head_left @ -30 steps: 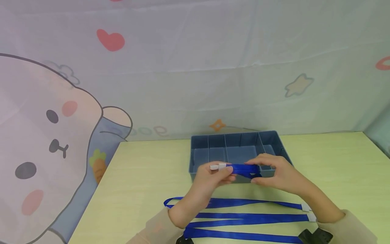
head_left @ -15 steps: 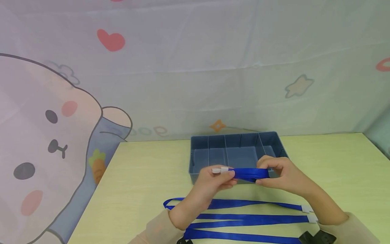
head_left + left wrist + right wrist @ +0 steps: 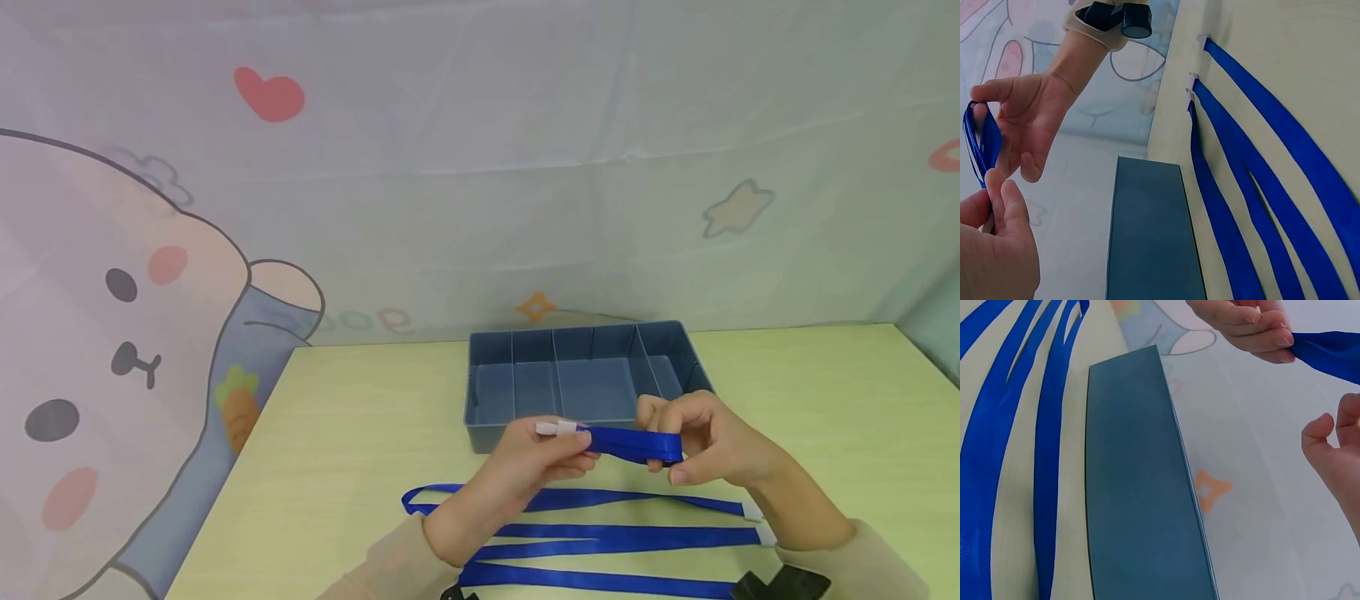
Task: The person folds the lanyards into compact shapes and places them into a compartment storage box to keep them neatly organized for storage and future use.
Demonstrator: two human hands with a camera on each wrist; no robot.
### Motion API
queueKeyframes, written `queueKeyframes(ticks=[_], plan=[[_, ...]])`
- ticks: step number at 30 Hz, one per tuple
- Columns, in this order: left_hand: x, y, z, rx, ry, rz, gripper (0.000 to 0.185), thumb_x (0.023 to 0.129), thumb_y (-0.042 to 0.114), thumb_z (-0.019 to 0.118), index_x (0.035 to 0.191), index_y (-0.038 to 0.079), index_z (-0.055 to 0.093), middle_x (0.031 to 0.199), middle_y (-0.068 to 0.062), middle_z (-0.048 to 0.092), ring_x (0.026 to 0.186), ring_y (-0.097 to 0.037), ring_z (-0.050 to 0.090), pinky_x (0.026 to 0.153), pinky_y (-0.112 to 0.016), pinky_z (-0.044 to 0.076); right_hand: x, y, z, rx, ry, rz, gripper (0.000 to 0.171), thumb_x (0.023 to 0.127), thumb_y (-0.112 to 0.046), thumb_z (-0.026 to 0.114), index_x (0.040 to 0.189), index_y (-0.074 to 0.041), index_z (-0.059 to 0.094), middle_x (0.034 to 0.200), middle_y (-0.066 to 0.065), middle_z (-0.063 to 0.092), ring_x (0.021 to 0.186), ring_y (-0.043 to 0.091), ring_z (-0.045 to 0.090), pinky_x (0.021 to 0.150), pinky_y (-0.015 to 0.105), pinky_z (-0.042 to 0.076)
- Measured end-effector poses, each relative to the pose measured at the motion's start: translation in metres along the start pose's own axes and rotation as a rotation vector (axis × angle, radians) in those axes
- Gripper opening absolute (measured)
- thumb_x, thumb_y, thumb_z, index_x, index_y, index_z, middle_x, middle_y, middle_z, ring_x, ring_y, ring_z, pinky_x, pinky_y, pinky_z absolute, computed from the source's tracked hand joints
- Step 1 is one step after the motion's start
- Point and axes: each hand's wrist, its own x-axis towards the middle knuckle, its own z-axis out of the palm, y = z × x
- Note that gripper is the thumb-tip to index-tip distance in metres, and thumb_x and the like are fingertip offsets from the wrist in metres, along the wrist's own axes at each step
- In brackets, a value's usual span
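A folded blue lanyard with a white end piece is held up in front of the box. My left hand pinches it close to that white end, thumb on top. At the other end, my right hand holds the folded loop, with fingertips inside it and the thumb at its lower edge. In the left wrist view the lanyard bows into layered loops between the two hands. The right wrist view shows the strap leaving my left fingertips.
Three more blue lanyards lie stretched sideways on the pale yellow table, white ends to the right, partly under my forearms. A blue-grey divided box stands behind the hands. A printed cloth hangs at the back.
Both hands have moved slightly right and toward me with the lanyard. My right fingers have shifted into the loop's end, and the folded strap is drawn out straighter.
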Motion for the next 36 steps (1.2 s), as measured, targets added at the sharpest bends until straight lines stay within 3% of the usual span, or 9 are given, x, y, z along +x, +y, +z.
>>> queueKeyframes(ticks=[3, 8, 13, 17, 21, 29, 33, 36], plan=[[-0.001, 0.000, 0.000, 0.007, 0.002, -0.008, 0.022, 0.089, 0.007, 0.062, 0.103, -0.010, 0.062, 0.080, -0.008, 0.068, 0.070, -0.010, 0.067, 0.072, -0.024, 0.054, 0.001, 0.000, 0.001, 0.028, 0.000, 0.009, 0.017, 0.085, 0.012, 0.057, 0.096, 0.000, 0.062, 0.076, 0.015, 0.046, 0.072, 0.028, 0.034, 0.051, 0.040, 0.030], [-0.001, -0.001, -0.005, 0.035, 0.029, 0.005, 0.022, 0.089, 0.007, 0.063, 0.103, -0.010, 0.063, 0.081, -0.008, 0.069, 0.074, -0.012, 0.067, 0.075, -0.026, 0.054, -0.005, 0.000, 0.000, -0.065, 0.075, 0.062, 0.016, 0.095, 0.002, 0.046, 0.098, -0.002, 0.061, 0.077, 0.014, 0.049, 0.070, 0.027, 0.037, 0.053, 0.041, 0.031], [0.001, -0.001, -0.010, 0.097, 0.073, 0.075, 0.022, 0.087, 0.008, 0.065, 0.102, -0.008, 0.064, 0.082, -0.010, 0.070, 0.076, -0.015, 0.068, 0.075, -0.029, 0.055, -0.007, -0.003, 0.000, -0.216, 0.203, 0.199, 0.027, 0.098, 0.003, 0.035, 0.094, -0.007, 0.059, 0.084, 0.007, 0.053, 0.077, 0.022, 0.046, 0.064, 0.035, 0.043], [0.001, 0.002, -0.012, 0.137, 0.099, 0.114, 0.023, 0.088, 0.010, 0.065, 0.102, -0.007, 0.065, 0.085, -0.012, 0.070, 0.078, -0.018, 0.069, 0.076, -0.031, 0.055, -0.008, -0.006, 0.004, -0.405, 0.328, 0.308, 0.028, 0.096, 0.007, 0.038, 0.087, -0.011, 0.056, 0.104, 0.000, 0.054, 0.096, 0.017, 0.049, 0.080, 0.028, 0.045], [-0.001, 0.005, -0.014, 0.166, 0.096, 0.152, 0.023, 0.088, 0.011, 0.065, 0.102, -0.007, 0.065, 0.086, -0.012, 0.069, 0.079, -0.018, 0.068, 0.078, -0.032, 0.054, -0.009, -0.007, 0.003, -0.525, 0.398, 0.338, 0.027, 0.093, 0.008, 0.044, 0.088, -0.013, 0.060, 0.115, -0.001, 0.053, 0.105, 0.015, 0.048, 0.084, 0.024, 0.045], [0.000, 0.005, -0.021, 0.287, 0.098, 0.250, 0.019, 0.089, 0.012, 0.064, 0.100, -0.004, 0.066, 0.087, -0.012, 0.069, 0.079, -0.017, 0.068, 0.079, -0.030, 0.054, -0.013, -0.006, 0.001, -0.472, 0.490, 0.437, 0.025, 0.087, 0.006, 0.058, 0.094, -0.014, 0.072, 0.085, -0.005, 0.068, 0.075, 0.015, 0.065, 0.066, 0.029, 0.055], [0.000, 0.003, -0.022, 0.300, 0.097, 0.251, 0.018, 0.088, 0.013, 0.065, 0.099, -0.002, 0.067, 0.087, -0.011, 0.069, 0.080, -0.017, 0.068, 0.079, -0.029, 0.054, -0.012, -0.007, 0.001, -0.453, 0.541, 0.496, 0.023, 0.086, 0.004, 0.061, 0.093, -0.014, 0.073, 0.082, -0.003, 0.070, 0.073, 0.017, 0.067, 0.066, 0.031, 0.056], [0.000, 0.002, -0.023, 0.304, 0.093, 0.256, 0.018, 0.088, 0.013, 0.065, 0.098, -0.002, 0.068, 0.087, -0.012, 0.069, 0.080, -0.018, 0.068, 0.079, -0.029, 0.054, -0.010, -0.007, 0.003, -0.445, 0.602, 0.548, 0.015, 0.086, 0.001, 0.063, 0.096, -0.004, 0.072, 0.081, -0.001, 0.071, 0.073, 0.017, 0.068, 0.068, 0.031, 0.056]])
